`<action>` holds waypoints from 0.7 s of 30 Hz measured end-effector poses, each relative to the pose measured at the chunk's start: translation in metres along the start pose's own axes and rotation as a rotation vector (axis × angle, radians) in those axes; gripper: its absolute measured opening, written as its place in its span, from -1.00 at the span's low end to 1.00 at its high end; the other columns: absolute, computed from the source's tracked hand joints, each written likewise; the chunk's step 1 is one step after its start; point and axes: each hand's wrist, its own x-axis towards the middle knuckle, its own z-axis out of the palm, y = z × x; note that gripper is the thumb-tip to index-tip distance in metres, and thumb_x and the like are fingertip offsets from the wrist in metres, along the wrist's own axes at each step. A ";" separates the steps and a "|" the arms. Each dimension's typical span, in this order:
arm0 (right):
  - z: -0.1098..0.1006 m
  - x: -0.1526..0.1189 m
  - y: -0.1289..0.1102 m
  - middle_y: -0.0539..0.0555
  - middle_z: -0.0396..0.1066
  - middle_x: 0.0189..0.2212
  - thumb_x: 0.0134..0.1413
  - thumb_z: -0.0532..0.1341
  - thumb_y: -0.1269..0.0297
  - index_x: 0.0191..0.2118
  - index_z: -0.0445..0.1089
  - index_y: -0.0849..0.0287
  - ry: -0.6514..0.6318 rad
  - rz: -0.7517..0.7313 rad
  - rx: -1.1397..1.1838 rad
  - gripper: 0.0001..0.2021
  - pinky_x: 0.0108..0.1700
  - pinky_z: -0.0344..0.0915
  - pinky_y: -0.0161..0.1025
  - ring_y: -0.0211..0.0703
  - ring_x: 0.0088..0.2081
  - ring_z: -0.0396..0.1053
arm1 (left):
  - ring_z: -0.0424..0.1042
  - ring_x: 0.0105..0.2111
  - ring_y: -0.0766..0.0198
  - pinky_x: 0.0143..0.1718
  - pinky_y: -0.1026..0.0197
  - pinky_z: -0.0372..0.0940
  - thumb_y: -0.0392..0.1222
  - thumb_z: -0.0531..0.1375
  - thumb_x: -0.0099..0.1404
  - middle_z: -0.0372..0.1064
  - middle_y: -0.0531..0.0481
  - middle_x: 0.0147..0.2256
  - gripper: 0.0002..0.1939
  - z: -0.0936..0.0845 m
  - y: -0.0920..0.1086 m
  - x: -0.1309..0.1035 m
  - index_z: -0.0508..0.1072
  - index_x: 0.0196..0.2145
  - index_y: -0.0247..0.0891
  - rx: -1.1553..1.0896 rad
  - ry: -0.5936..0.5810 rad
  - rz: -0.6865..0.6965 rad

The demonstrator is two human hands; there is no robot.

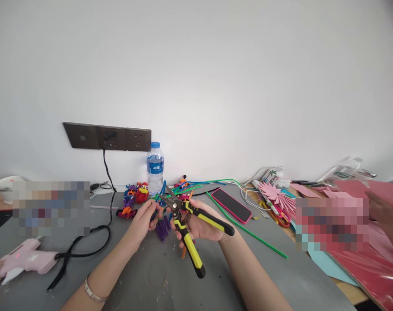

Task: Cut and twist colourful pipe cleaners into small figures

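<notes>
My left hand (145,220), fingers pinched, grips a blue fuzzy stem (164,188) near the middle of the table. Yellow-and-black pliers (190,235) rest in my right hand (201,224), their handles spread toward me and their parted jaws beside the blue stem. Purple fuzzy loops (163,229) hang below and between the hands. An orange stem (184,252) sticks out below my right hand. Small colourful fuzzy figures, one of them red (142,193), stand just behind my left hand.
A water bottle (155,168) stands by the wall. A pink phone (231,205) and a green stem (248,231) lie right. At left are a pink glue gun (26,257) and black cable (109,237). Pink papers and another person's hand (384,207) are far right.
</notes>
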 end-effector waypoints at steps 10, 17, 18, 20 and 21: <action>0.003 -0.003 -0.005 0.20 0.41 -0.22 0.20 -0.01 -0.12 0.02 0.24 0.22 0.008 -0.079 0.043 -0.49 -0.14 0.37 0.00 -0.06 -0.26 0.41 | -0.05 -0.70 0.51 -0.66 0.38 -0.12 0.24 0.18 0.11 0.27 0.16 -0.57 -0.55 -0.001 -0.001 -0.001 0.26 -0.49 -0.23 0.041 0.012 -0.001; 0.003 -0.001 0.000 0.21 0.41 -0.24 0.18 0.01 -0.16 0.01 0.25 0.23 -0.002 -0.007 -0.004 -0.46 -0.22 0.38 -0.08 -0.09 -0.31 0.42 | -0.04 -0.70 0.50 -0.66 0.39 -0.13 0.21 0.20 0.12 0.26 0.16 -0.56 -0.58 0.000 0.001 0.000 0.26 -0.48 -0.23 0.001 0.053 0.024; 0.002 0.000 0.000 0.20 0.42 -0.24 0.17 0.02 -0.16 0.00 0.25 0.23 0.013 -0.015 -0.008 -0.46 -0.22 0.37 -0.09 -0.09 -0.31 0.42 | -0.04 -0.70 0.50 -0.66 0.39 -0.13 0.20 0.20 0.13 0.26 0.15 -0.55 -0.58 0.000 0.001 0.000 0.26 -0.48 -0.23 0.000 0.044 0.029; 0.001 0.000 0.000 0.19 0.42 -0.25 0.15 0.05 -0.15 -0.01 0.26 0.23 0.052 -0.032 -0.009 -0.48 -0.21 0.37 -0.09 -0.08 -0.31 0.43 | -0.05 -0.70 0.50 -0.66 0.39 -0.12 0.19 0.19 0.15 0.26 0.15 -0.55 -0.59 0.000 0.001 0.000 0.26 -0.47 -0.23 0.000 0.031 0.037; 0.001 0.000 -0.001 0.19 0.42 -0.26 0.15 0.06 -0.14 -0.01 0.27 0.23 0.067 -0.036 -0.006 -0.48 -0.20 0.37 -0.09 -0.08 -0.31 0.43 | -0.05 -0.70 0.49 -0.66 0.38 -0.12 0.19 0.19 0.15 0.25 0.15 -0.55 -0.59 0.000 0.000 0.000 0.26 -0.47 -0.23 0.003 0.029 0.040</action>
